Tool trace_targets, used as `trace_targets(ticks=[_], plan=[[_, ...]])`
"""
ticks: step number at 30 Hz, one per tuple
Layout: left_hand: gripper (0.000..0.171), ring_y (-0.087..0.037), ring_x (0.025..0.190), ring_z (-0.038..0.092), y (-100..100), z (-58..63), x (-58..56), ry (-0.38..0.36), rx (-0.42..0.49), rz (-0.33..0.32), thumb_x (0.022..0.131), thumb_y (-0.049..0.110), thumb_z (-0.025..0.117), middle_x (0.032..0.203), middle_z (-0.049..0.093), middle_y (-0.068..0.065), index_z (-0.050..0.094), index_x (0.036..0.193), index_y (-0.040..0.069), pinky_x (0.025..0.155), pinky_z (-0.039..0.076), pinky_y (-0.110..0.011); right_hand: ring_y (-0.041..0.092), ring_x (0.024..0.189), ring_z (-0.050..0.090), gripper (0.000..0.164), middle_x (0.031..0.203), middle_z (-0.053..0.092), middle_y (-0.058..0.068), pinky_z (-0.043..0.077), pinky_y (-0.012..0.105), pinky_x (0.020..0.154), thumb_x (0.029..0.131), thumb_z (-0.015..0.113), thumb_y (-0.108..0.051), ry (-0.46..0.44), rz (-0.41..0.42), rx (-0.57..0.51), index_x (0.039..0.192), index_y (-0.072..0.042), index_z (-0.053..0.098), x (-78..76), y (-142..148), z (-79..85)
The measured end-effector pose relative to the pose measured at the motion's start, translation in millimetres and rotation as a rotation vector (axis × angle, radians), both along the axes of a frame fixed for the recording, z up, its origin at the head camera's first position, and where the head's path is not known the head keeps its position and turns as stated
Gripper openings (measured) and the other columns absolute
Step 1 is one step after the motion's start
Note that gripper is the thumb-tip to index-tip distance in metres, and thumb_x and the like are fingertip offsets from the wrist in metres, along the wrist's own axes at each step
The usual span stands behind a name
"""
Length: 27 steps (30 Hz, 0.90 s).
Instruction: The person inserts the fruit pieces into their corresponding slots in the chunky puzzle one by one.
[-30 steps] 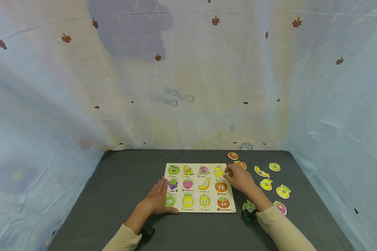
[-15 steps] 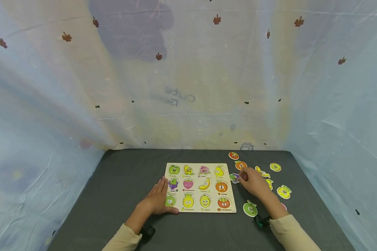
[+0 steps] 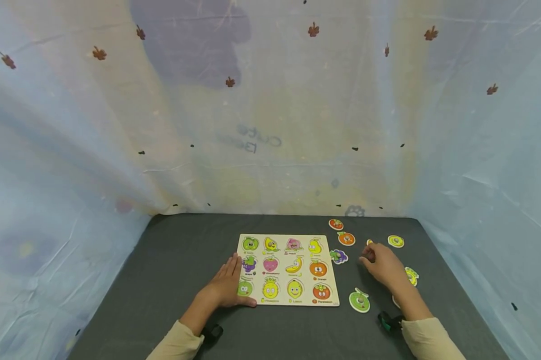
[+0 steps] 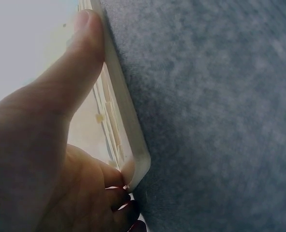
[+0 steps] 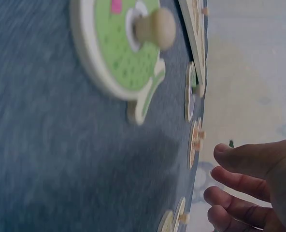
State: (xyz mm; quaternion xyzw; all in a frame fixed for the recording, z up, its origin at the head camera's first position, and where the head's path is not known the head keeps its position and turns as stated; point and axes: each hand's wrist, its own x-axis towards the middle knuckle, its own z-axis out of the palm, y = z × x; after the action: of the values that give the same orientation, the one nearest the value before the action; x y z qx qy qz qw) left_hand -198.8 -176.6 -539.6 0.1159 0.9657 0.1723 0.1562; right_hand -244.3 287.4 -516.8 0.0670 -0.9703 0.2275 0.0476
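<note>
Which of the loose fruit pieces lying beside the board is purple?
The grape piece, just right of the puzzle board; the other loose pieces in plain view are mainly red, orange, yellow or green.

- A pale, translucent curtain [image 3: 306,175], seen through my head camera, hangs behind a dark tabletop [image 3: 176,260] and down both sides.
- Brown leaf shapes [image 3: 313,30] dot the curtain's upper part, beside a large purple patch [image 3: 189,45] left of center.
- Faint lettering [image 3: 258,139] reads backward mid-curtain; I cannot make out every character.
- Small black marks [image 3: 355,148] are scattered lower down, near a gray paw-like print [image 3: 355,211] just above the table's far edge.
- A blurred reddish spot [image 3: 124,205] shows at left.
- My left wrist camera shows the tabletop's mottled, blue-gray surface.
</note>
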Motion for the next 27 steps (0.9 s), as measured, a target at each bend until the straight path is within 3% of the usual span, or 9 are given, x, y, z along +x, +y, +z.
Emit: trace_targets(ticks=[16,27], plan=[[0.141,-0.042,0.165,0.012,-0.5,-4.1,-1.0,-0.005,0.005,0.015,0.077,0.066,0.090,0.178,0.008,-0.025,0.012,0.170,-0.006,0.133,0.017,-0.054,0.041,0.097,0.069,0.024,0.108,0.070,0.026,0.057,0.061,0.077,0.098,0.078,-0.019,-0.043,-0.075,0.012,0.109,0.001,0.071,6.6,37.0,0.6],[0.140,-0.043,0.165,0.012,-0.6,-3.1,0.1,-0.003,0.011,0.013,0.077,0.064,0.091,0.178,0.008,-0.026,0.013,0.169,-0.006,0.133,0.018,-0.055,0.031,0.088,0.064,0.028,0.102,0.066,0.019,0.055,0.055,0.072,0.097,0.079,-0.019,-0.093,-0.124,0.033,0.111,0.003,0.070,7.7,50.9,-4.3]])
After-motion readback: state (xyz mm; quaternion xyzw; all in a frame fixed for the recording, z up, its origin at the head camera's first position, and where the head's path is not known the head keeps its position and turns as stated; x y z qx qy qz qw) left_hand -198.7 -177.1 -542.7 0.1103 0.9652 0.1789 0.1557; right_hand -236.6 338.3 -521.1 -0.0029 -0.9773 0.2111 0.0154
